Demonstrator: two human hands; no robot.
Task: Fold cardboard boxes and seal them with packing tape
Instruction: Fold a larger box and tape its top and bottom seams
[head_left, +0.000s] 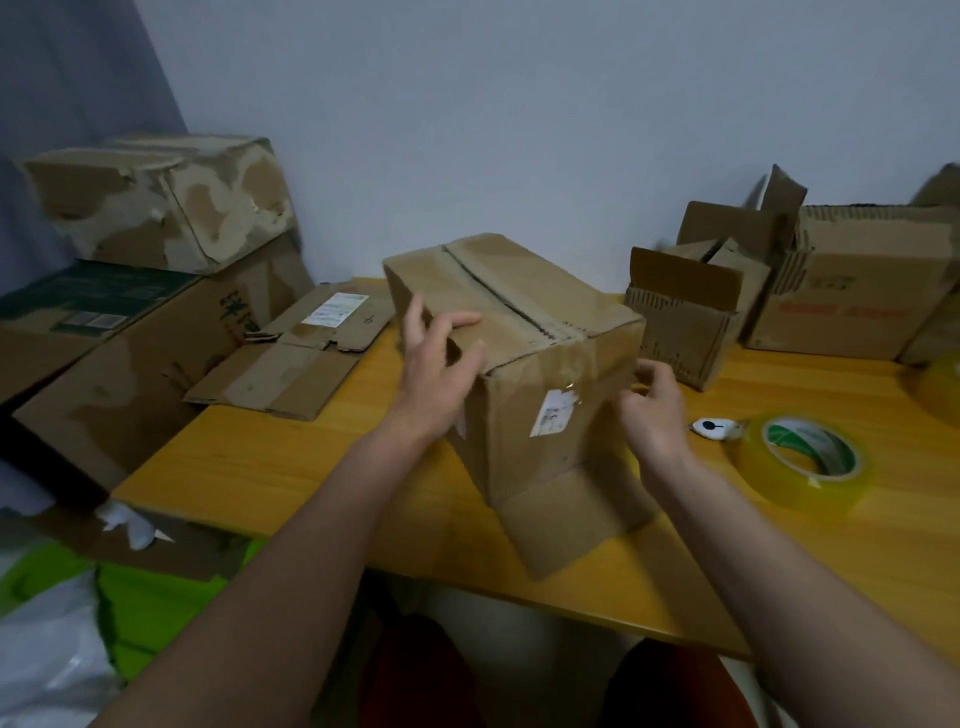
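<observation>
A worn brown cardboard box (524, 312) stands at an angle on the wooden table (291, 467). Its top flaps are closed along a centre seam, and one loose flap (571, 519) sticks out at the bottom towards me. My left hand (441, 374) rests on the box's upper left edge with its fingers spread. My right hand (657, 410) is at the box's right wall with its fingers curled; what they hold is hidden. A roll of clear yellowish packing tape (802, 462) lies flat to the right of the box.
A small white cutter (714, 428) lies beside the tape. A flattened carton (296, 358) lies at the left. Open boxes (685, 322) and a bigger carton (857, 296) stand at the back right. Stacked cartons (166, 202) are at the far left, and a second tape roll (940, 384) is at the right edge.
</observation>
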